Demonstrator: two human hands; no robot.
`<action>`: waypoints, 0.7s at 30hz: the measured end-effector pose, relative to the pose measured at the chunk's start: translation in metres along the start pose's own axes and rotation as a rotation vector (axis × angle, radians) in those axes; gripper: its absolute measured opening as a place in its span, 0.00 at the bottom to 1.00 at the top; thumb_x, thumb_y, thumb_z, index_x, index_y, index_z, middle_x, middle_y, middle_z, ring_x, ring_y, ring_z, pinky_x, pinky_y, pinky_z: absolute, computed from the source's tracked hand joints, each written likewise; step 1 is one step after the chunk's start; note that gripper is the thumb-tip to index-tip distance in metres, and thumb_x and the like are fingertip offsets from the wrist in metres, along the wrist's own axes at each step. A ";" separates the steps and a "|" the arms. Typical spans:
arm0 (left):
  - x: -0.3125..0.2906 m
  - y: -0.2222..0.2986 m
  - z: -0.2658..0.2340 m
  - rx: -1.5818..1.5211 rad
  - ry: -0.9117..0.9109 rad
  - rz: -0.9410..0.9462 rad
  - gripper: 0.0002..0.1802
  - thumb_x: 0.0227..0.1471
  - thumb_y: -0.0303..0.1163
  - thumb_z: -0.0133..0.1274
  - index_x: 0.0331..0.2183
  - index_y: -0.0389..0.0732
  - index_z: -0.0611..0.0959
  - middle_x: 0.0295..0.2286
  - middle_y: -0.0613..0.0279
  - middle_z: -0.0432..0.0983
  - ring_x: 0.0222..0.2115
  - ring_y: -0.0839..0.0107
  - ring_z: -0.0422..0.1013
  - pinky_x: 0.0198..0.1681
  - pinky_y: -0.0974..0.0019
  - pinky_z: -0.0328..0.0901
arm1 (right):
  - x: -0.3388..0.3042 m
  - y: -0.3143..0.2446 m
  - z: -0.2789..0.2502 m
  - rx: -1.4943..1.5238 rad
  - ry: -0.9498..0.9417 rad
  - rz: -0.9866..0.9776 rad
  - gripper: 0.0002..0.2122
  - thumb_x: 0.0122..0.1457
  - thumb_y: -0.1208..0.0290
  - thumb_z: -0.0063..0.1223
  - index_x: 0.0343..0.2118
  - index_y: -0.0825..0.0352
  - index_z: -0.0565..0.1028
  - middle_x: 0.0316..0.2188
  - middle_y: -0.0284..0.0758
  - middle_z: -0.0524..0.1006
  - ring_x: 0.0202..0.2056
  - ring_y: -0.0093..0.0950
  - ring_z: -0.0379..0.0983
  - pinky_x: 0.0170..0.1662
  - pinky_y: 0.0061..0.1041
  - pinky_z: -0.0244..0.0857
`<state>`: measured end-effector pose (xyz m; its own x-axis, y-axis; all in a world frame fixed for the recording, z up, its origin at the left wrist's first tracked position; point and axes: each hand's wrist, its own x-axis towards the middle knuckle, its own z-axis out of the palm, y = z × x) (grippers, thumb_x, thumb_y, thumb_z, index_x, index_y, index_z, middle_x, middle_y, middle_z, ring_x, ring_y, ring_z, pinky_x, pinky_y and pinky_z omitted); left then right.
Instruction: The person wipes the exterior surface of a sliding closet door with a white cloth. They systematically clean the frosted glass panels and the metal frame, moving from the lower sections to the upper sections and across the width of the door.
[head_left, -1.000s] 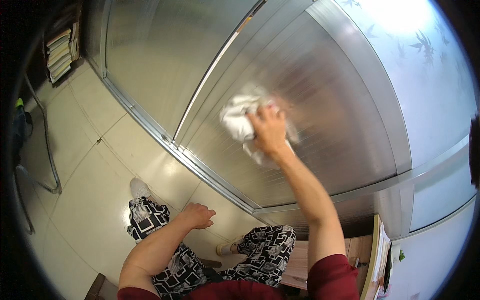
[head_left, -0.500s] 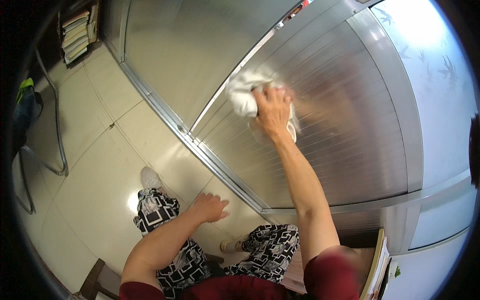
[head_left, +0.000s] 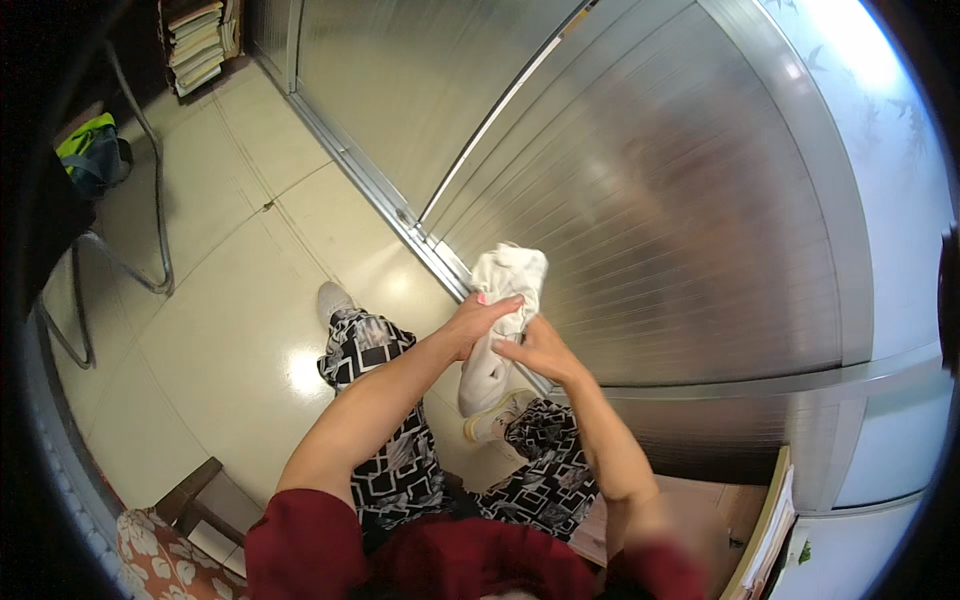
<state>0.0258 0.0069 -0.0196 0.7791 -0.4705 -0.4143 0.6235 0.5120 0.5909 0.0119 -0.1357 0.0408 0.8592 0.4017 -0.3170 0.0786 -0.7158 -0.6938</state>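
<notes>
A bunched white cloth [head_left: 510, 270] is held in front of me, above the floor beside the sliding-door track. My left hand [head_left: 477, 322] grips it from the left with the thumb laid across it. From the right, my right hand [head_left: 543, 350] is closed on its lower part, the thumb pressing on the fabric. One end of the cloth hangs down toward my right shoe [head_left: 497, 418]. Beyond my hands stands the ribbed, translucent door panel [head_left: 660, 230] in a metal frame.
A metal track [head_left: 370, 180] crosses the pale tiled floor [head_left: 230, 330]. Stacked papers [head_left: 197, 50] fill a shelf at the far left, near a tubular chair leg [head_left: 165, 230] and a green-and-dark bag [head_left: 95, 155]. Wooden furniture [head_left: 195, 490] with patterned fabric [head_left: 165, 560] is at lower left.
My right hand has come off the door panel and back toward me with the cloth. My left hand, empty before, has moved up and right and now holds the cloth too.
</notes>
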 end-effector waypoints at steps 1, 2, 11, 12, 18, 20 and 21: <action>-0.001 0.001 0.001 0.036 0.019 -0.012 0.23 0.48 0.33 0.54 0.46 0.36 0.71 0.38 0.58 0.73 0.36 0.68 0.71 0.39 0.65 0.68 | -0.017 0.003 -0.006 -0.054 0.058 -0.082 0.32 0.44 0.64 0.60 0.52 0.70 0.62 0.51 0.46 0.64 0.51 0.38 0.61 0.53 0.33 0.56; 0.007 -0.007 -0.002 -0.019 0.024 0.087 0.25 0.46 0.33 0.56 0.46 0.35 0.70 0.38 0.57 0.73 0.36 0.67 0.71 0.38 0.64 0.68 | -0.037 0.010 -0.013 -0.114 0.115 -0.174 0.31 0.43 0.64 0.60 0.52 0.68 0.63 0.52 0.45 0.63 0.52 0.40 0.61 0.52 0.33 0.55; 0.117 0.141 0.065 0.245 0.399 0.854 0.28 0.44 0.34 0.58 0.47 0.36 0.68 0.47 0.53 0.63 0.43 0.65 0.66 0.45 0.65 0.64 | -0.185 0.102 0.010 -0.517 0.459 0.156 0.17 0.45 0.63 0.55 0.39 0.61 0.73 0.46 0.38 0.68 0.50 0.40 0.58 0.53 0.38 0.47; 0.108 0.158 0.101 0.244 0.321 1.183 0.36 0.41 0.33 0.60 0.51 0.40 0.64 0.52 0.51 0.52 0.50 0.59 0.59 0.50 0.59 0.59 | -0.182 0.099 0.012 -0.495 0.457 0.198 0.16 0.45 0.64 0.55 0.38 0.61 0.73 0.46 0.37 0.68 0.50 0.40 0.59 0.53 0.38 0.46; 0.164 0.143 0.080 0.799 0.810 1.745 0.45 0.38 0.31 0.57 0.58 0.47 0.54 0.56 0.46 0.45 0.54 0.50 0.48 0.55 0.51 0.46 | -0.172 0.110 0.003 -0.419 0.345 0.307 0.15 0.46 0.63 0.55 0.36 0.63 0.73 0.45 0.37 0.69 0.50 0.41 0.59 0.52 0.40 0.49; 0.190 0.109 0.038 0.785 0.842 1.674 0.43 0.44 0.38 0.55 0.58 0.44 0.53 0.55 0.43 0.44 0.55 0.50 0.47 0.56 0.50 0.45 | -0.174 0.118 0.001 -0.423 0.289 0.342 0.16 0.46 0.63 0.55 0.37 0.65 0.73 0.44 0.40 0.69 0.50 0.41 0.60 0.52 0.41 0.52; 0.203 0.090 0.020 0.789 0.905 1.616 0.42 0.45 0.40 0.55 0.58 0.42 0.53 0.55 0.42 0.44 0.55 0.50 0.47 0.56 0.50 0.45 | -0.178 0.122 0.002 -0.405 0.264 0.368 0.15 0.46 0.65 0.55 0.37 0.66 0.72 0.44 0.40 0.69 0.50 0.41 0.59 0.52 0.41 0.51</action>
<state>0.2391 -0.0568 -0.0369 0.4440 0.5676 0.6933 -0.5136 -0.4729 0.7160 -0.1328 -0.2935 0.0115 0.9587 -0.0315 -0.2825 -0.1056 -0.9621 -0.2513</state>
